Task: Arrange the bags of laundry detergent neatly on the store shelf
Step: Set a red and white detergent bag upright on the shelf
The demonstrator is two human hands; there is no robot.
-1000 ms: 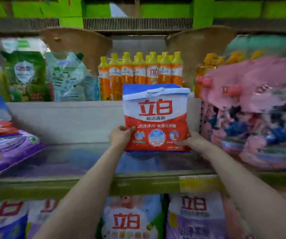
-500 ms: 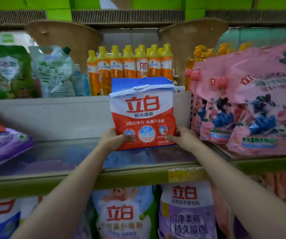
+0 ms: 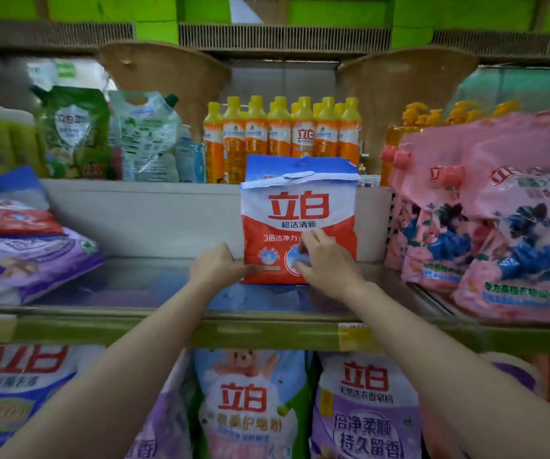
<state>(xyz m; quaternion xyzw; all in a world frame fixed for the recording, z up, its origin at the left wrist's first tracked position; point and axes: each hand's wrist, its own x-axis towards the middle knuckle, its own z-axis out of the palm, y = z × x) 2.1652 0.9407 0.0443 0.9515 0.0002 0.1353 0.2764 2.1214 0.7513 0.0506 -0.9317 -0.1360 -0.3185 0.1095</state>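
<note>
A: Red-and-white detergent bag (image 3: 298, 220), upright on the shelf (image 3: 180, 329), back against the white divider (image 3: 141, 217), just beyond both hands.

B: Handling?

A: Probably soft film over loose powder, fairly heavy, slumping if let go. Slick surface too. Best taken low at the 2 bottom corners, never by the thin top flap.

B: Left hand (image 3: 215, 268)?

A: At the bag's lower left edge, thumb and fingers pinching that corner, forearm reaching straight in over the shelf lip.

B: Right hand (image 3: 325, 261)?

A: Laid over the lower front panel, fingers bent and pressing the film. Gripping or merely pushing: cannot tell. Pink pouches (image 3: 485, 220) just right of that wrist.
</note>
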